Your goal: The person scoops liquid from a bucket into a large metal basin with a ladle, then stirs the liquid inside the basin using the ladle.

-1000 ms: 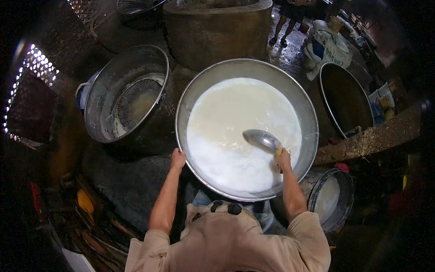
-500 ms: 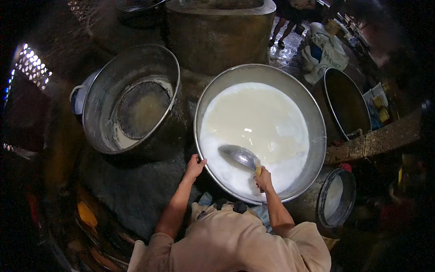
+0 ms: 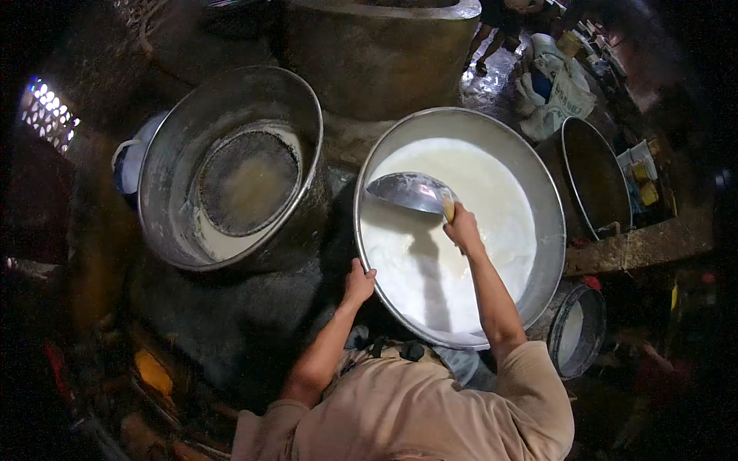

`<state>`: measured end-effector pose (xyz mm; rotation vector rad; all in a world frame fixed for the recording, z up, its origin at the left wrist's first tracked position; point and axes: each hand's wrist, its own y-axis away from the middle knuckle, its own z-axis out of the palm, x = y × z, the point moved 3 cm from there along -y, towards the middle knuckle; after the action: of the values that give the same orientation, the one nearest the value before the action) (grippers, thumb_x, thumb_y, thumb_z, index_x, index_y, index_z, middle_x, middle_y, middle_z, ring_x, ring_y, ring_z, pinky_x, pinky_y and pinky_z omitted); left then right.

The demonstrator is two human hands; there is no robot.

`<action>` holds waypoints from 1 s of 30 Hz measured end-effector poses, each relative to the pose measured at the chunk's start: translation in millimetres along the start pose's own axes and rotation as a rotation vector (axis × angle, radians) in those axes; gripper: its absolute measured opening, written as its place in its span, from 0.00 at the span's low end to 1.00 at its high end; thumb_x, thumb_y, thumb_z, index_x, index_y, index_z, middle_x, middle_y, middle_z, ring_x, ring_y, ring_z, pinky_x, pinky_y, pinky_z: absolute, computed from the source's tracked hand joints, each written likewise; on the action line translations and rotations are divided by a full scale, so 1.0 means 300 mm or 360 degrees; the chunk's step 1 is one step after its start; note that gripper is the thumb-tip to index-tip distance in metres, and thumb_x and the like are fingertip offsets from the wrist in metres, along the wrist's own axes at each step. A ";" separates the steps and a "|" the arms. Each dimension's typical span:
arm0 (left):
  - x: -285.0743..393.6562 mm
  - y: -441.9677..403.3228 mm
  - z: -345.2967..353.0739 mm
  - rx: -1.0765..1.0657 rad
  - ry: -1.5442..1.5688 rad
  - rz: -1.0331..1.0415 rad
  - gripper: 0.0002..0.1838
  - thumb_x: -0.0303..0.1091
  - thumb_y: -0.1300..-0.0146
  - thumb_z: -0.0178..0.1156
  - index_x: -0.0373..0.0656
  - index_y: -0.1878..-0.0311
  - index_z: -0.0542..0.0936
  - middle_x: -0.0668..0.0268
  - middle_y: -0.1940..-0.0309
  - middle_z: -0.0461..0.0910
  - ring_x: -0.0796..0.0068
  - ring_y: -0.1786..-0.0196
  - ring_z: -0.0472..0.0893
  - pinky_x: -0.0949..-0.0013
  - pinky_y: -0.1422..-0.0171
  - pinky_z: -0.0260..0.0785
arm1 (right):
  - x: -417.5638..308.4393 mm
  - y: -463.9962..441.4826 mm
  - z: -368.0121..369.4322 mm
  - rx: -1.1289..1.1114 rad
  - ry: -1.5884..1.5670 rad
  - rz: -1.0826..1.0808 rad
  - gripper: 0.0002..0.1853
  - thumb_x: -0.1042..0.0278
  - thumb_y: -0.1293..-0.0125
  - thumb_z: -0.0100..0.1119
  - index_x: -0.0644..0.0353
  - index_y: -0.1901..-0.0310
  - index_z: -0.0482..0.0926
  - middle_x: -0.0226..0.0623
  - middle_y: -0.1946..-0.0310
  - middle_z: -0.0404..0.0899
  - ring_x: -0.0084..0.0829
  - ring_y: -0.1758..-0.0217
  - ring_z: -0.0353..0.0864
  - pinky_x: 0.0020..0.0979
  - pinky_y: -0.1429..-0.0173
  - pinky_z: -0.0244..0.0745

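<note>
My right hand (image 3: 462,228) is closed on the yellowish handle of a large metal ladle (image 3: 411,191). The ladle's bowl is raised over the left part of a wide metal basin (image 3: 550,207) and casts a shadow on the white liquid (image 3: 492,207) inside. What the ladle contains is hidden. At the basin's lower left rim is my left hand (image 3: 359,283), its fingers wrapped round the edge.
On the left stands a big metal vat (image 3: 165,192) with a round dark sieve (image 3: 250,183) inside. A stone-like tub (image 3: 384,65) is behind. A dark vat (image 3: 596,177), sacks (image 3: 557,100) and a smaller pot (image 3: 580,334) are at right. A person's legs (image 3: 488,46) show behind.
The ladle has risen out of the liquid and moved toward the basin's far left side in my right hand. My left hand stays at the rim. The view has shifted, with the basin further right.
</note>
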<state>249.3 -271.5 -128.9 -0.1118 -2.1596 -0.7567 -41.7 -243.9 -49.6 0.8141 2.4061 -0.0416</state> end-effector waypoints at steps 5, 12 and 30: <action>-0.031 -0.017 0.020 0.0111 -0.0057 0.0097 0.28 0.37 0.42 0.57 0.34 0.43 0.60 0.40 0.53 0.73 0.39 0.48 0.71 0.50 0.45 0.62 | 0.125 -0.134 0.216 -0.0123 0.0325 -0.0051 0.14 0.74 0.50 0.55 0.69 0.60 0.72 0.53 0.72 0.79 0.46 0.75 0.81 0.39 0.77 0.79; -0.039 -0.028 0.022 0.0061 -0.0012 0.0041 0.30 0.37 0.42 0.57 0.37 0.41 0.58 0.40 0.50 0.71 0.42 0.47 0.71 0.53 0.43 0.62 | 0.369 0.029 0.238 -0.0402 0.0324 0.0137 0.13 0.73 0.52 0.56 0.67 0.63 0.75 0.54 0.68 0.79 0.47 0.68 0.81 0.41 0.66 0.79; 0.066 0.056 0.052 0.0441 0.0071 -0.0072 0.17 0.29 0.41 0.53 0.37 0.48 0.68 0.49 0.55 0.76 0.54 0.51 0.76 0.60 0.47 0.66 | 0.968 0.616 -0.248 -0.0384 0.0440 0.0098 0.17 0.69 0.52 0.58 0.65 0.60 0.74 0.54 0.66 0.79 0.52 0.62 0.79 0.43 0.59 0.74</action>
<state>231.3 -252.6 -113.8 0.0972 -2.2075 -0.4733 -161.9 79.8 -118.4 0.8232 2.5728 0.4024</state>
